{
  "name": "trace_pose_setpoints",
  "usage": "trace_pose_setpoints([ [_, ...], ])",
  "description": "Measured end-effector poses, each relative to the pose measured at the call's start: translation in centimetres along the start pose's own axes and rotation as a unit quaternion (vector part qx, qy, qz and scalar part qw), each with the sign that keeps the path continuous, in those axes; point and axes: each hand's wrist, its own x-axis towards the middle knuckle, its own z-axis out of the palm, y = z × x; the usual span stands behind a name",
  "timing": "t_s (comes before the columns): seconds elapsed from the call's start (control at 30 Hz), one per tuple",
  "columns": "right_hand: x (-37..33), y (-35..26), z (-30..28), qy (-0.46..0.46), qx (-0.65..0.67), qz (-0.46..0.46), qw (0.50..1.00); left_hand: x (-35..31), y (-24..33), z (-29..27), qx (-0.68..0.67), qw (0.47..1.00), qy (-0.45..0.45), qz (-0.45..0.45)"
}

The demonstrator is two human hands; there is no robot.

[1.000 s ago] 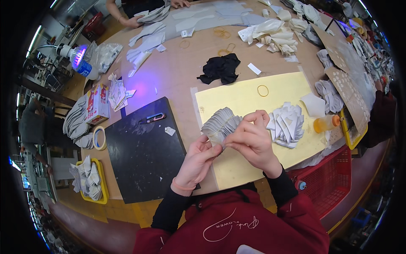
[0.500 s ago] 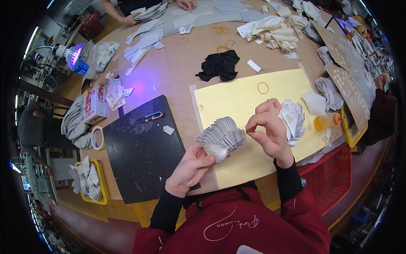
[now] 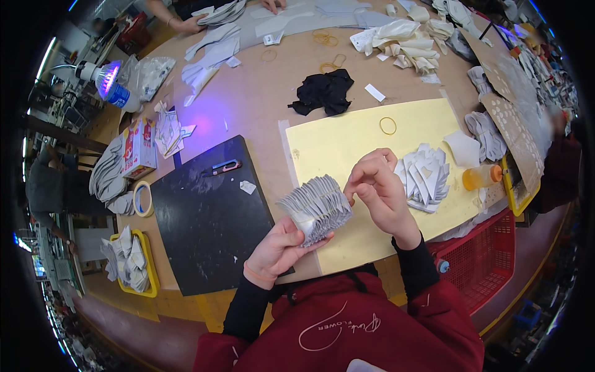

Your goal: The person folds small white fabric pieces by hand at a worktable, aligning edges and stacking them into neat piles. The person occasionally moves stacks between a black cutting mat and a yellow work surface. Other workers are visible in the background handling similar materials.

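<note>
My left hand (image 3: pixel 279 249) grips a thick stack of grey-white cut fabric pieces (image 3: pixel 317 209), its thumb on the near side and its fingers underneath. The layered edges fan upward, and a thin rubber band shows faintly across them. Just at the stack's right edge, my right hand (image 3: pixel 381 195) is closed in a pinch; what its fingertips hold, if anything, is hidden. Beyond that hand, a second pile of similar pieces (image 3: pixel 424 178) lies on the yellow sheet (image 3: pixel 347 139). A loose yellow rubber band (image 3: pixel 388 126) rests on the same sheet.
A black mat (image 3: pixel 211 229) with a cutter knife (image 3: pixel 223 168) is at left. Tape roll (image 3: pixel 143 198), yellow basket (image 3: pixel 154 273), black cloth (image 3: pixel 322 93) and orange-capped bottle (image 3: pixel 482 177) stand around. A red crate (image 3: pixel 474 266) sits below right. Another person's hands (image 3: pixel 186 25) work at the far edge.
The stack has tilted and shifted slightly left and down in my left hand. My right hand has moved left and down, closer to its edge. The band shows less clearly.
</note>
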Motion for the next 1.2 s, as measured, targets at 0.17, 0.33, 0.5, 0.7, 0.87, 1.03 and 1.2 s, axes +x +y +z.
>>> trace_pose_setpoints([
  [0.17,0.0,-1.4,0.4,0.003,-0.091,0.028,0.995,0.2,0.2,-1.6,-0.033,0.999,-0.001,-0.031],
  [0.33,-0.4,-1.5,0.3,-0.020,-0.218,0.043,0.975,-0.5,1.1,-1.5,-0.002,0.996,0.056,0.065],
  [0.5,-3.1,0.7,-0.3,0.058,-0.031,0.114,0.991,-3.7,3.9,-2.6,0.130,0.956,0.158,0.210],
  [0.7,-6.2,3.1,-1.1,0.145,0.092,0.191,0.966,-11.3,7.5,-4.8,0.171,0.848,0.326,0.380],
  [0.87,-6.2,3.3,-1.7,0.142,0.035,0.202,0.968,-17.5,10.1,-8.1,0.193,0.724,0.474,0.461],
  [1.03,-5.0,2.6,-1.0,0.133,0.042,0.189,0.972,-20.0,10.0,-14.5,0.243,0.626,0.592,0.446],
  [1.2,-4.7,1.9,-0.6,0.104,0.023,0.187,0.977,-19.5,9.3,-16.0,0.292,0.601,0.616,0.417],
])
